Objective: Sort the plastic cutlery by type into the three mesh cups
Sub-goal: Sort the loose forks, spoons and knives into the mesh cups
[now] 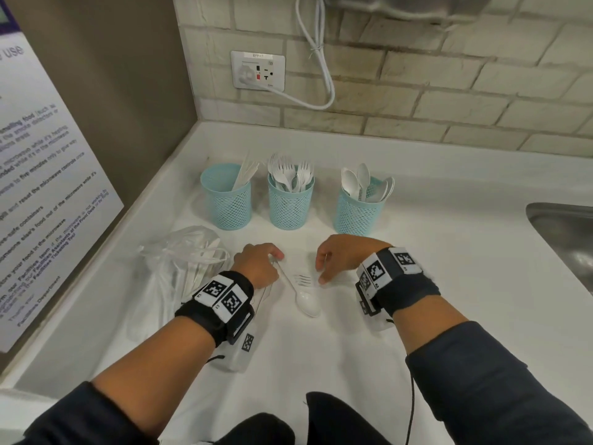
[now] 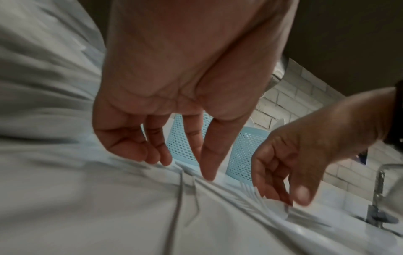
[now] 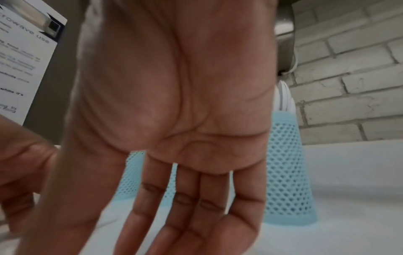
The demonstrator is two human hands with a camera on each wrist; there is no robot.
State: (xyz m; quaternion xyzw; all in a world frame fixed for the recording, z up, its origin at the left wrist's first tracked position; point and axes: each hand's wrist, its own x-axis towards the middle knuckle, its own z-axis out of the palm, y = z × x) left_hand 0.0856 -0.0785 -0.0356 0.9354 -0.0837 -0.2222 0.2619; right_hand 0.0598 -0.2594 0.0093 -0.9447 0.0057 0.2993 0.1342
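Three blue mesh cups stand in a row at the back: the left cup [image 1: 226, 200] holds knives, the middle cup [image 1: 290, 200] forks, the right cup [image 1: 359, 210] spoons. A white spoon [image 1: 301, 297] and a white fork [image 1: 303, 279] lie on the white counter [image 1: 321, 354] between my hands. My left hand [image 1: 276, 256] reaches down with loosely bent fingers, its tips touching the spoon's handle end; the left wrist view shows the left hand [image 2: 185, 169] over blurred cutlery [image 2: 218, 189]. My right hand [image 1: 321, 274] hovers over the fork with straight fingers [image 3: 152, 215], holding nothing.
A crumpled clear plastic bag [image 1: 179, 271] with more white cutlery lies left of my left hand. A steel sink [image 1: 564, 232] sits at the right edge. A wall outlet [image 1: 258, 70] with a white cable is behind the cups, and a notice board [image 1: 48, 175] lines the left wall.
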